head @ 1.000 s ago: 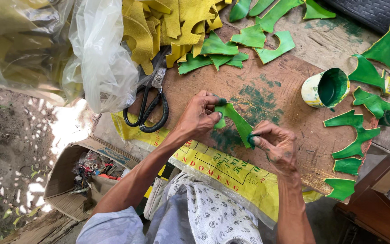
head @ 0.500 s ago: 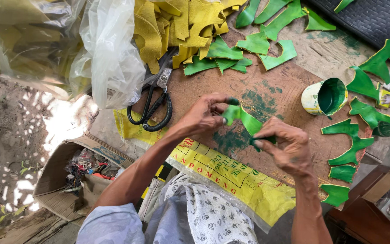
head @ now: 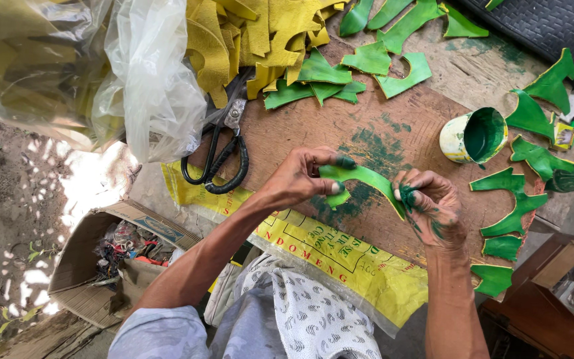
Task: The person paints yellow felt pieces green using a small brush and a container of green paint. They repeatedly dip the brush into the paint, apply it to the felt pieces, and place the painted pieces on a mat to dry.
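Both hands hold a curved green-painted strip (head: 365, 178) just above the paint-stained brown counter (head: 313, 133). The left hand (head: 300, 178) pinches the strip's left end between thumb and fingers; the right hand (head: 433, 211), its fingertips smeared green, is curled and pinches the strip's right, lower end. Compared with half a second earlier, the strip lies flatter and more stretched out between the hands, and the right hand sits slightly lower and farther right. Black-handled scissors (head: 224, 149) lie on the counter to the left of the left hand, unchanged in place. A small cup of green paint (head: 476, 136) stands beyond the right hand, with finished green pieces (head: 516, 206) laid to its right. Yellow unpainted pieces (head: 254, 33) are heaped at the far edge beside a clear plastic bag (head: 147, 80).
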